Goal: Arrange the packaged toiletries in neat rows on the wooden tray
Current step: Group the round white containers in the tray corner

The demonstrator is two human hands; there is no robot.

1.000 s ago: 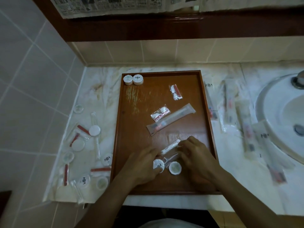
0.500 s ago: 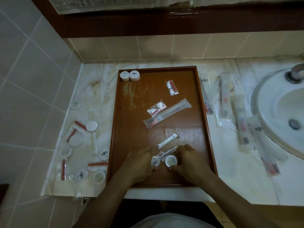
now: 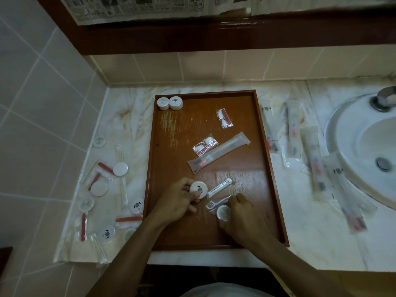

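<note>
Over the near end of the wooden tray (image 3: 169, 211), the left hand (image 3: 177, 202) grips a round white soap puck (image 3: 198, 189) between its fingertips, lifted off the wood. The right hand (image 3: 240, 219) pinches a second round pack (image 3: 223, 212) lying on the tray beside a wrapped floss pick (image 3: 216, 202); two more pucks (image 3: 170, 103) sit in the far-left corner

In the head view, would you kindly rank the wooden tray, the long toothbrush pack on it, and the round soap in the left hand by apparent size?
1. Wooden tray, far the largest.
2. Toothbrush pack.
3. Round soap, smallest, though it is raised nearer the camera in the left hand.
</note>
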